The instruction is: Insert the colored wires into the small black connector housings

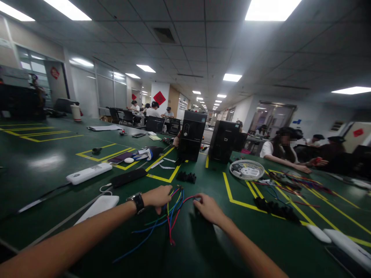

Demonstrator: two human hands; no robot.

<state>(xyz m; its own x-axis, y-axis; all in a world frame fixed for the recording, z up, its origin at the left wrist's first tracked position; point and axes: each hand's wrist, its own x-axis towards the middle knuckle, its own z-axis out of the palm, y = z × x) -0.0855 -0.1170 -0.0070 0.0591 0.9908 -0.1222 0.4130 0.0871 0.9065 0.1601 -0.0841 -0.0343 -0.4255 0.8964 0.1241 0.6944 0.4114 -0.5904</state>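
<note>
A loose bundle of thin red, blue, green and yellow wires [172, 216] lies on the green table, fanning toward me from a gathered end. My left hand [158, 197], with a black watch on its wrist, is curled at the bundle's left side. Its fingertips are closed at the upper wires, though the exact grip is partly hidden. To the right, my right hand [211, 209] pinches the end of a red wire [188, 198] that arcs out of the bundle. Small black connector blocks [186, 177] sit just beyond the wires.
Two black computer towers [193, 135] stand ahead. A white round basket [247, 170], more wires [301, 185] and a black block strip [276, 210] lie right. Left are a white power strip [89, 172], a black pouch [129, 177] and a white device [98, 208]. A person [285, 148] sits at right.
</note>
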